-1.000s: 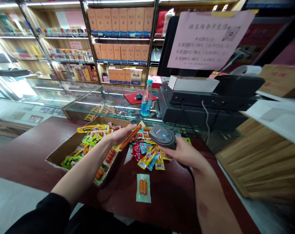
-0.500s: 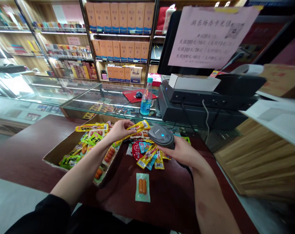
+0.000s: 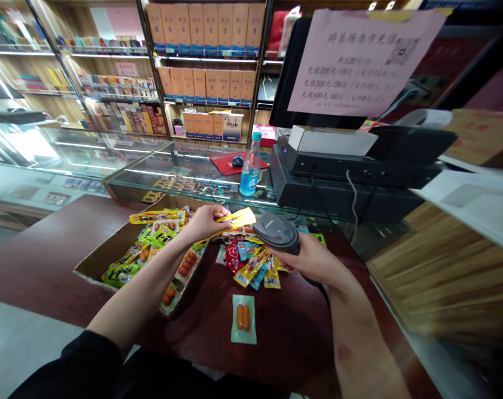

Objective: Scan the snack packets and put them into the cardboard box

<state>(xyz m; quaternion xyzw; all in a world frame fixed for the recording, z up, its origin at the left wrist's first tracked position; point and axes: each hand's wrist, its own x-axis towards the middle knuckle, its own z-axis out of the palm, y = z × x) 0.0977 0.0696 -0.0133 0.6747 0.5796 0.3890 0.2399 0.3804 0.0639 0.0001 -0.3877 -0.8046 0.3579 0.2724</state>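
Between the fingers of my left hand (image 3: 208,221) is a yellow snack packet (image 3: 242,219), its far end lit up brightly. My right hand (image 3: 312,255) is wrapped round a dark grey barcode scanner (image 3: 274,231), whose head faces the packet across a small gap. Under my left forearm stands a cardboard box (image 3: 110,244) full of snack packets and packed sausages. Below the scanner, a pile of yellow, blue and red packets (image 3: 251,266) lies on the dark red table (image 3: 293,332). Nearer to me, a clear pack with two sausages (image 3: 243,318) lies flat by itself.
Behind the table runs a glass display counter (image 3: 185,160) with a bottle of blue drink (image 3: 250,166) and a mouse (image 3: 237,161) on a red mat. A monitor with a pink paper sign (image 3: 355,66) and a black cash drawer (image 3: 318,188) stand at the right.
The yellow packet's end has turned bright under the scanner's light, and the blue light on top of the scanner has gone out. Both hands have hardly moved.
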